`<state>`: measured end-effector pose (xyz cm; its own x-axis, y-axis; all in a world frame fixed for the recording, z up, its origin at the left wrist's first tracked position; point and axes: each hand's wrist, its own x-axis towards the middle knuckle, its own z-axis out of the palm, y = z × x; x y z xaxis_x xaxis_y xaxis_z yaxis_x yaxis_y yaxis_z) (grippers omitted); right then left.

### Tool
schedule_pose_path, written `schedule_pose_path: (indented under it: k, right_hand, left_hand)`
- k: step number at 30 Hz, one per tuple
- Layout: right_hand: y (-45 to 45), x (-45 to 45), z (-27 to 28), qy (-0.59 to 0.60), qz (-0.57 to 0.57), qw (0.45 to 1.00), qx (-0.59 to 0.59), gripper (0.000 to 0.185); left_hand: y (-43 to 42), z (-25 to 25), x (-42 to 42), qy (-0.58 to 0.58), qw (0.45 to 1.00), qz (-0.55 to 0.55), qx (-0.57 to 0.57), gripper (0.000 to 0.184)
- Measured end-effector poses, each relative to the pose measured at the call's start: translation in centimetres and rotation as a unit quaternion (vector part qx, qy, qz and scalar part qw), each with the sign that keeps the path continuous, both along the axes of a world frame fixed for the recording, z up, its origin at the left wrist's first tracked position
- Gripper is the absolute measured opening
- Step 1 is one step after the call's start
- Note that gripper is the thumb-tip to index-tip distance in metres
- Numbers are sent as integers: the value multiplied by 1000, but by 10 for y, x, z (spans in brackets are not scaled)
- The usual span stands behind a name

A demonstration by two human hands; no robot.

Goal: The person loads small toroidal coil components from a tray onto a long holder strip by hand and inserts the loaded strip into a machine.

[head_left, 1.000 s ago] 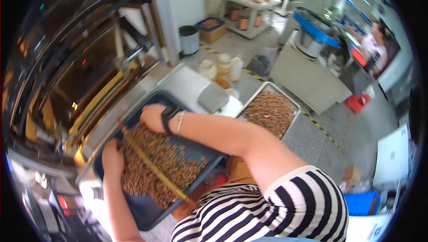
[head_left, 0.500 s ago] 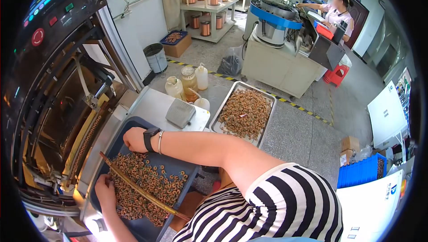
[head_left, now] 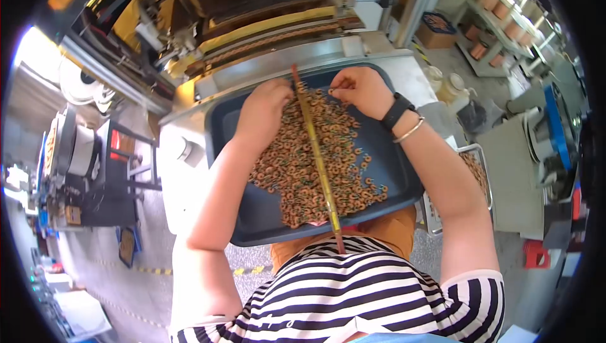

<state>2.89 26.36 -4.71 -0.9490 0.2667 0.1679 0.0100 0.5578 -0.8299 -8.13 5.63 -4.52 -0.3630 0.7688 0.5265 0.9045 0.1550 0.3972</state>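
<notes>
A dark blue-grey tray point(head_left: 388, 160) holds a heap of small copper-brown ring coils point(head_left: 309, 185) with short greenish wire ends. Lengthwise over the heap lies a long, narrow yellow bar point(head_left: 319, 160), its near end by my striped shirt. My left hand point(head_left: 268, 106) is at the far left of the heap, fingers bent together beside the bar; its fingertips are partly hidden. On the bar's other side, my right hand point(head_left: 363, 92) pinches a small ring coil between thumb and finger, just above the tray. A black watch and a bangle are on that wrist.
Directly beyond the tray is a machine point(head_left: 271, 27) with a row of coils along its front. At the right are a metal tray point(head_left: 483, 172) of coils, plastic bottles point(head_left: 451, 87) and a shelf point(head_left: 489, 33) with copper spools. A black stand point(head_left: 113, 185) is at the left.
The view has swung left to face the tray and machine. My right hand has moved to the far end of the heap near the bar and now pinches a coil.
</notes>
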Motion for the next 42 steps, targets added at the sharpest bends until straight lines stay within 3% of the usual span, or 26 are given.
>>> schedule_pose_path:
  k: [5, 6, 12, 18, 21, 25, 26, 27, 28, 29, 33, 35, 36, 38, 42]
  right_hand:
    - [-28, -13, 10, 30, 84, 995, -46, 11]
    - [-32, -13, 9, 30, 76, 996, 17, 12]
    - [-33, -11, 3, 9, 98, 992, -82, 11]
    - [-37, -19, -3, 51, 45, 998, -16, 11]
    - [-31, -15, 2, 36, 40, 999, -8, 18]
    - [-24, -6, 6, 78, 24, 994, -69, 24]
    - [-28, -4, 11, 78, 24, 994, -69, 24]
    - [-34, 0, 18, 86, 66, 992, -59, 22]
    - [-40, 2, 23, 93, 108, 989, -49, 20]
    - [-45, 2, 22, 113, 130, 984, -53, 17]
    - [-43, 4, 24, 107, 108, 988, -2, 15]
    - [-40, 5, 26, 73, 99, 991, -59, 15]
    - [-37, 5, 22, 71, 100, 991, -59, 15]
    - [-31, 2, 14, 17, 140, 987, -72, 13]
    - [-34, 2, 12, 13, 133, 990, -40, 12]
  left_hand:
    - [5, 3, -6, 85, 992, -84, -46, 18]
    - [5, 1, -5, 81, 992, -82, -45, 18]
    - [6, 1, 3, 97, 989, -58, -91, 21]
    - [6, 5, 8, 92, 986, -45, -130, 21]
    - [4, 1, 4, 76, 990, -51, -110, 19]
    - [1, 6, 6, 84, 995, 21, 54, 21]
    - [1, 6, 3, 1, 999, 25, 41, 21]
    - [1, 6, 6, 3, 999, 24, 42, 21]
    - [3, 6, 10, -217, 974, 19, 56, 19]
    - [3, 8, 13, -426, 902, 13, 67, 18]
    - [3, 4, 6, -519, 853, -52, 22, 18]
    - [5, -1, 9, -321, 945, -46, 34, 25]
    - [5, 1, 9, -322, 945, -46, 34, 25]
    - [5, 6, 7, 33, 999, -29, -4, 33]
    - [5, 5, 8, 108, 994, -22, -17, 33]
